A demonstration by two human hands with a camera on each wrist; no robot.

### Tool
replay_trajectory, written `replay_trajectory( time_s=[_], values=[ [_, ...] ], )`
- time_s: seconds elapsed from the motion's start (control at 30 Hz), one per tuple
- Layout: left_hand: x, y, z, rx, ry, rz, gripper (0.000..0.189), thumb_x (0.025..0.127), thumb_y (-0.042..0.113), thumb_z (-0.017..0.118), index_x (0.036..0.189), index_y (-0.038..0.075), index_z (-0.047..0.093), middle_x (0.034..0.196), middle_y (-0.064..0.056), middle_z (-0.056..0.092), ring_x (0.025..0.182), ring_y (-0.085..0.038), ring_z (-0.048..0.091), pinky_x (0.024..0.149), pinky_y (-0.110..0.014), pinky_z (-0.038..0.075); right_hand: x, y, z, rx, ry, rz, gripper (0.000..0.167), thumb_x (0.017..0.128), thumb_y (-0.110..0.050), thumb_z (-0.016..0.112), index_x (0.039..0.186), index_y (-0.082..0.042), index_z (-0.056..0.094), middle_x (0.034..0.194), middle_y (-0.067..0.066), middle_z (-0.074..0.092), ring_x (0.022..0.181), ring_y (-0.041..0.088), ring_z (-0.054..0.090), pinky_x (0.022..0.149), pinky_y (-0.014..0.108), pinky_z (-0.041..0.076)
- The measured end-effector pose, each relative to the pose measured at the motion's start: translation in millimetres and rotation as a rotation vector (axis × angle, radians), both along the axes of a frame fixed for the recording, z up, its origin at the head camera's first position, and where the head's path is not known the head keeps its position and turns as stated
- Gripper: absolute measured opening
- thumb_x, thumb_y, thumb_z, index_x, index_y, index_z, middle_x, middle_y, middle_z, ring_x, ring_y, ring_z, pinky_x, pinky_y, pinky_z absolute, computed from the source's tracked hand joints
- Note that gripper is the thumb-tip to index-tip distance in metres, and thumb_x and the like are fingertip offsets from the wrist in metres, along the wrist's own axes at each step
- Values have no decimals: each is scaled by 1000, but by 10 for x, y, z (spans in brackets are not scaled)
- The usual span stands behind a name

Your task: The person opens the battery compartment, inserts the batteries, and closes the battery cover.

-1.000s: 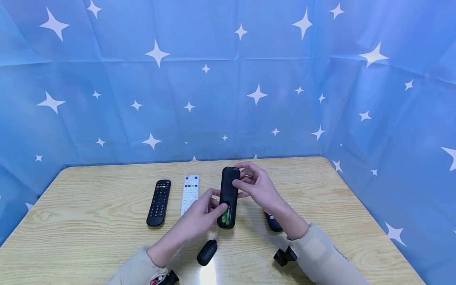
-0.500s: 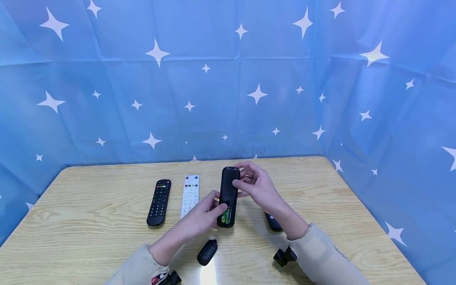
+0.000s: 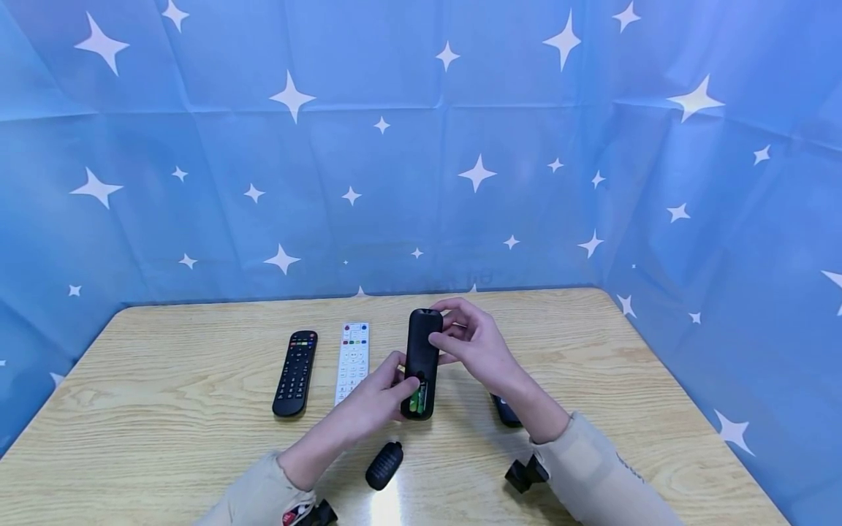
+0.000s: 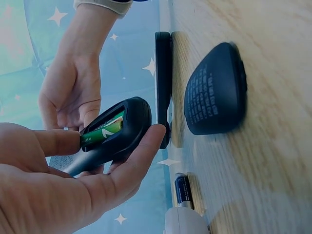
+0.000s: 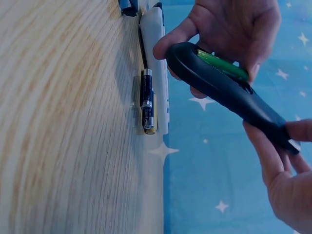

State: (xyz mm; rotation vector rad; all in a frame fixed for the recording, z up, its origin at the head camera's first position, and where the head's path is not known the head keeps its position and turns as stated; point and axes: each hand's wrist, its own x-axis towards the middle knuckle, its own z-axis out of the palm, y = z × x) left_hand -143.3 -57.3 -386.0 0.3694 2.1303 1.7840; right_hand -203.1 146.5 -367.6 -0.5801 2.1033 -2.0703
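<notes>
L fingers [image 4: 143, 156] & R fingers [image 5: 264, 148] grip blk remote [image 3: 422, 342]; green batts [image 4: 102, 135] exposed in it.

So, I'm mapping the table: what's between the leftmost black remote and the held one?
In the head view, the white remote lies there, plus the left hand.
</notes>
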Motion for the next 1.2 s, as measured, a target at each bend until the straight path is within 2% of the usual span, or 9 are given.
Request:
replay_trajectory(
  time_s=[0.23, 0.4, 0.5, 0.73, 0.93, 1.2],
  values=[
    [-1, 0, -2, -10, 7, 0, 23, 109, 14, 48, 127, -1, 48, 99, -15, 58, 89, -25, 66, 75, -48, 60, 11, -14, 12, 14, 10, 1, 41, 95, 4, 67, 134, -1, 56, 104, 24, 53, 92, 27, 66, 72, 49, 62],
    [4, -6, 1, -57, 39, -17, 24, 110, 14, 46, 128, -2, 47, 97, -14, 58, 86, -24, 64, 74, -48, 59, 16, -29, 20, 26, 11, -2, 41, 94, 4, 67, 133, 0, 56, 101, 18, 57, 92, 27, 67, 72, 49, 62],
    [2, -11, 3, -91, 67, -37, 23, 111, 12, 43, 128, -4, 46, 99, -14, 59, 84, -24, 62, 71, -48, 57, 19, -36, 21, 31, 8, -3, 41, 94, 4, 68, 133, -1, 57, 102, 20, 57, 92, 27, 67, 72, 49, 62],
    [-14, -11, -12, -192, 163, -70, 20, 110, 5, 39, 126, -7, 43, 99, -14, 60, 80, -22, 60, 67, -37, 51, 14, -40, 17, 42, 7, -6, 41, 93, 3, 69, 132, 0, 57, 103, 23, 56, 91, 27, 67, 71, 49, 62],
    [-1, -1, -32, -269, 253, -76, 24, 110, 4, 39, 130, -9, 41, 93, -12, 58, 79, -20, 57, 69, -37, 46, 6, -27, 6, 46, 1, -6, 41, 94, 3, 69, 133, 0, 57, 103, 23, 56, 92, 27, 67, 72, 49, 62],
    [20, -31, -43, -368, 351, -69, 34, 111, 7, 39, 142, -6, 41, 114, -15, 63, 97, -21, 59, 81, -42, 48, -10, -1, -11, 38, -14, -11, 41, 94, 3, 68, 134, -1, 56, 105, 23, 54, 93, 28, 66, 72, 49, 62]
  ],
)
